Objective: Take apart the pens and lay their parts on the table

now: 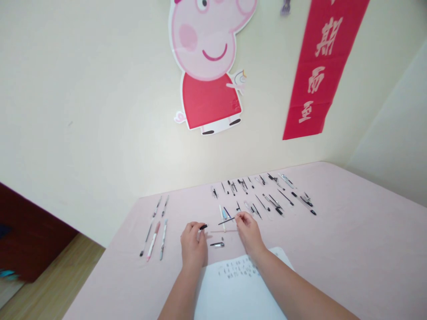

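Over the pink table (333,249), our left hand (194,244) pinches a short black piece (203,226) between thumb and fingers; our right hand (247,231) pinches one end of a thin dark rod (227,221), its other end pointing leftward, apart from that piece; a clip-like part (218,244) lies nearer us; pen parts (279,211) spread beyond; five pens (153,241) lie leftward; written paper (233,293) lies between our forearms.

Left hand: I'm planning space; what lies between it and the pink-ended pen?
The head view shows a grey-and-white pen beside the pink-ended pen, then bare pink tablecloth up to the left hand.
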Tool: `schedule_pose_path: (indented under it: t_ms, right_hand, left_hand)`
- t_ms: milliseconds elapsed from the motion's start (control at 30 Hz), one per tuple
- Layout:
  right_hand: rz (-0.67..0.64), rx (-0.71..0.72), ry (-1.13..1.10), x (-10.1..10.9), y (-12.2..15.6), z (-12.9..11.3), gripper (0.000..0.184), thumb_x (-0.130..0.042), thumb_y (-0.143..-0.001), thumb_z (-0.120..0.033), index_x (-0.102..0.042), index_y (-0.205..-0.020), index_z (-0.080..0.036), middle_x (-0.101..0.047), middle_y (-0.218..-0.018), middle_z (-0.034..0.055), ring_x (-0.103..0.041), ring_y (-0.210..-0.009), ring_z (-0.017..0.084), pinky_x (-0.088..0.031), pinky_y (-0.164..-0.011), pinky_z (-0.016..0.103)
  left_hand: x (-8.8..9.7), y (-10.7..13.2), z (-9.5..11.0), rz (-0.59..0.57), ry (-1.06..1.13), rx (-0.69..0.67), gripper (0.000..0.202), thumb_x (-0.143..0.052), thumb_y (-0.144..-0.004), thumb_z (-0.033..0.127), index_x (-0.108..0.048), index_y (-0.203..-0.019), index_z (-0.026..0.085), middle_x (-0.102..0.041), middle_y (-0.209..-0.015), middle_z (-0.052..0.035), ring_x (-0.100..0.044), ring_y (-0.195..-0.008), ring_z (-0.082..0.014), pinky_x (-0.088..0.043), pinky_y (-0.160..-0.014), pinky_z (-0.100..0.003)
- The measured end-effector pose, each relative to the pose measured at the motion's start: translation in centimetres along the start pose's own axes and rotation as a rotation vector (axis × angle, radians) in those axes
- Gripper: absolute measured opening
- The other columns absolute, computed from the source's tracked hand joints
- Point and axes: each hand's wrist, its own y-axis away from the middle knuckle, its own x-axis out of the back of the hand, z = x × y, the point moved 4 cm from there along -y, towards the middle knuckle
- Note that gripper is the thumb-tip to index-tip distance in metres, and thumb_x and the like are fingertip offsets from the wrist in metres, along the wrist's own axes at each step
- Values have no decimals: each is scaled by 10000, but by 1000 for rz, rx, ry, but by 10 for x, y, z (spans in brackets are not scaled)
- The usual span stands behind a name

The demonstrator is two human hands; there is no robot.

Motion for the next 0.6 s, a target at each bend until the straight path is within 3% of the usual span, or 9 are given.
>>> schedule_pose_path:
  t_ms: [133, 367, 500, 600]
  right_hand:
    - [-29, -3, 47, -5, 1, -10, 183, -499, -772, -352, -565, -764, -182, -562, -695, 10, -513, -653, 165, -415, -629, 275]
    - [-211, 54, 224, -9, 1, -17, 104, -484, -723, -223, -571, -680, -184, -573, -646, -3, -505, -584, 143, -393, -557, 245]
    - [-364, 129, 483, -6, 2, -24, 95, -508, -706, -171, -588, -662, -196, -566, -633, -16, -498, -587, 132, -348, -548, 231]
    - [-469, 230, 625, -2, 3, -32, 93, -531, -706, -147, -599, -680, -205, -574, -657, -13, -495, -594, 128, -325, -551, 229]
  left_hand:
    - [4, -5, 11, -129, 25, -3, 221, -465, -748, 114, -628, -872, 198, -555, -900, -46, -544, -874, -188, -428, -805, -354]
    - [6, -1, 34, -574, -80, -49, 286, -465, -699, 51, -674, -803, 217, -574, -826, -29, -555, -808, -158, -418, -741, -276]
    - [3, 5, 40, -697, -183, -112, 271, -488, -704, 61, -684, -773, 236, -587, -821, -19, -567, -771, -150, -404, -686, -245]
    - [0, 9, 40, -742, -243, -142, 156, -560, -721, 162, -691, -753, 241, -596, -805, -23, -576, -745, -165, -397, -655, -254]
